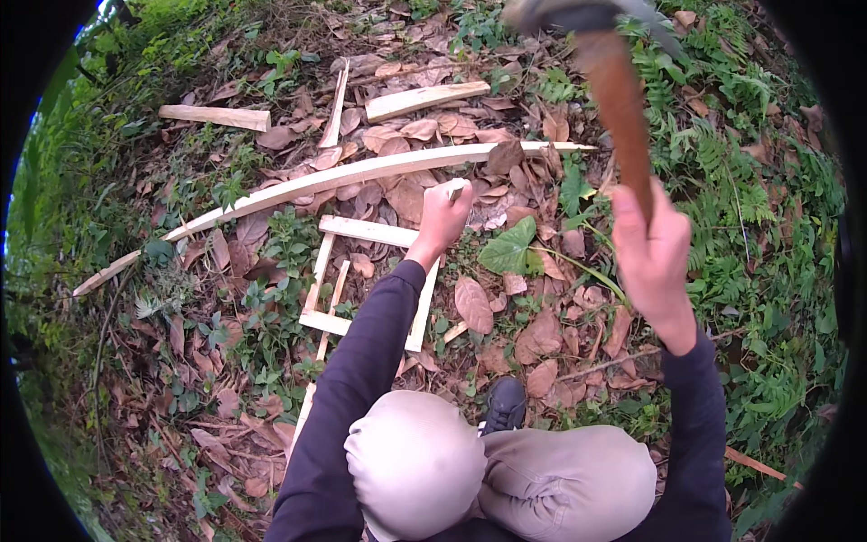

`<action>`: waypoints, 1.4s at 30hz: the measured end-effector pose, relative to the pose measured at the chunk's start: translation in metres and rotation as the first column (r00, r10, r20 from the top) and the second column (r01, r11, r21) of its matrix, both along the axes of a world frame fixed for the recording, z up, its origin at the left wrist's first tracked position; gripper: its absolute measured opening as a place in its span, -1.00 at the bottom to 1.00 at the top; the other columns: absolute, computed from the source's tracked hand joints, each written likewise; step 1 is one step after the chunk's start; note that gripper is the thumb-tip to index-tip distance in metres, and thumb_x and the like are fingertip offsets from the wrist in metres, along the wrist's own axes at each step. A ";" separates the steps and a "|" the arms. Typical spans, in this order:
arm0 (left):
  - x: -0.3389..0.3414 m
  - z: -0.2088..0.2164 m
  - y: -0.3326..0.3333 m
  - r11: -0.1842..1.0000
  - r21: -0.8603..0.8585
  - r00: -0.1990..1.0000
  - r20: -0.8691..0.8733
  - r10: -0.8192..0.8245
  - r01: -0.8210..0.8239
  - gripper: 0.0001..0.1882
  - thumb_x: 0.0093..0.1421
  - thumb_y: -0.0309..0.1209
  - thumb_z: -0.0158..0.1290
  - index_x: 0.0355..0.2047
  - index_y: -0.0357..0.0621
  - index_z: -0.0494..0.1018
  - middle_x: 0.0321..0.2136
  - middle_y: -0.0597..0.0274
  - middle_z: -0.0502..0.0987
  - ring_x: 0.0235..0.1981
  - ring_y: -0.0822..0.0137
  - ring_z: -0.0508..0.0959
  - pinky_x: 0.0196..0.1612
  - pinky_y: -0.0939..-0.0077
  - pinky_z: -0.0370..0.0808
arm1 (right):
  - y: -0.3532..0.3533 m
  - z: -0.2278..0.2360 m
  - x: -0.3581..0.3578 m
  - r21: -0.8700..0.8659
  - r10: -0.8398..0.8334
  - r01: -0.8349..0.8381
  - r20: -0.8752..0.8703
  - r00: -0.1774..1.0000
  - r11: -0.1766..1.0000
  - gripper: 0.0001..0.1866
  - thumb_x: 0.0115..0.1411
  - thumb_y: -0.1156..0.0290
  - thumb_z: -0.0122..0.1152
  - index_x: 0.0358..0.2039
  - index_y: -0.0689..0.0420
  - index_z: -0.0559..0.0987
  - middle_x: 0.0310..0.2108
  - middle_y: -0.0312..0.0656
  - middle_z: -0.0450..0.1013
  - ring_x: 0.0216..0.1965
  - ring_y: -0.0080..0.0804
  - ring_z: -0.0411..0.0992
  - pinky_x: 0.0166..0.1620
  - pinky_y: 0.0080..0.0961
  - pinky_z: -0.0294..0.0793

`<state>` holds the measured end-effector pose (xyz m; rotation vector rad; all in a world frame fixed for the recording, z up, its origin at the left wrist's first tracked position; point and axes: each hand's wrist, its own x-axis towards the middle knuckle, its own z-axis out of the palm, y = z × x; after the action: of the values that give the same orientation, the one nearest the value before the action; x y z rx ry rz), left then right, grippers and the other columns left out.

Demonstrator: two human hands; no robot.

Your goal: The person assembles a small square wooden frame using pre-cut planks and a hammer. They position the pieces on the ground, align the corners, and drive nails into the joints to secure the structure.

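My right hand (652,253) is wrapped round the brown wooden handle of a hammer (621,113). The hammer is raised, its dark metal head smeared by motion at the top edge. My left hand (442,219) is closed in a fist around a piece of wood (458,188), whose pale end shows above the fingers; its lower part is hidden. Beside and under my left wrist lies a four-sided frame of pale wood strips (361,228) on the leafy ground. My left sleeve covers part of its right and lower sides. A thin strip (340,287) lies across its lower side.
A long pale strip of wood (361,172) curves across the ground beyond my left hand. Farther off lie a short thick piece (429,100), a pointed sliver (336,108) and another block (217,116). A broad green leaf (511,248) grows between my hands. Ferns (750,208) stand at right.
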<state>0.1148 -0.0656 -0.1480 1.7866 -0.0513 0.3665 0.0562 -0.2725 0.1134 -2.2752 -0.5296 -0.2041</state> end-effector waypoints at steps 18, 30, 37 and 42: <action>0.004 0.000 -0.019 1.000 -0.005 1.000 0.015 -0.025 0.025 -0.78 0.21 -0.41 0.03 -0.53 -0.30 0.42 -0.66 -0.08 0.43 -0.66 0.01 0.45 -0.50 0.24 0.37 | -0.027 -0.108 -0.008 -0.364 0.050 -0.110 -0.171 0.984 0.925 -0.68 0.37 0.30 0.11 -0.26 0.38 0.44 -0.68 0.13 0.43 -0.66 0.02 0.50 -0.60 -0.16 0.38; 0.004 0.001 -0.020 0.998 -0.058 0.997 0.070 0.015 -0.011 -0.78 0.24 -0.43 0.01 -0.51 -0.32 0.40 -0.67 -0.04 0.39 -0.68 0.21 0.38 -0.51 0.30 0.36 | -0.019 -0.112 -0.013 -0.294 -0.034 -0.027 -0.201 0.979 0.955 -0.64 0.39 0.24 0.10 -0.29 0.37 0.48 -0.69 0.08 0.40 -0.67 -0.04 0.45 -0.57 -0.18 0.36; 0.002 0.002 -0.004 0.998 -0.061 1.000 0.004 0.011 -0.010 -0.78 0.22 -0.42 0.00 -0.52 -0.30 0.39 -0.67 -0.05 0.38 -0.68 0.17 0.37 -0.51 0.31 0.35 | -0.003 -0.041 -0.009 0.129 -0.047 0.061 -0.107 0.993 0.990 -0.77 0.38 0.34 0.12 -0.25 0.30 0.47 -0.74 -0.11 0.38 -0.70 -0.42 0.45 -0.64 -0.43 0.32; 0.000 0.004 -0.022 0.997 -0.077 0.999 0.041 -0.014 0.017 -0.82 0.21 -0.43 0.02 -0.46 -0.29 0.48 -0.62 -0.08 0.48 -0.61 0.09 0.52 -0.45 0.29 0.44 | -0.018 -0.106 -0.021 -0.389 0.043 -0.115 -0.189 0.981 0.914 -0.75 0.36 0.33 0.15 -0.24 0.31 0.47 -0.72 -0.08 0.40 -0.67 -0.23 0.51 -0.61 -0.29 0.37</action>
<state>0.1147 -0.0878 -0.1436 1.7012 -0.0784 0.3891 0.0355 -0.2909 0.0076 -2.6271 -0.6123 0.1636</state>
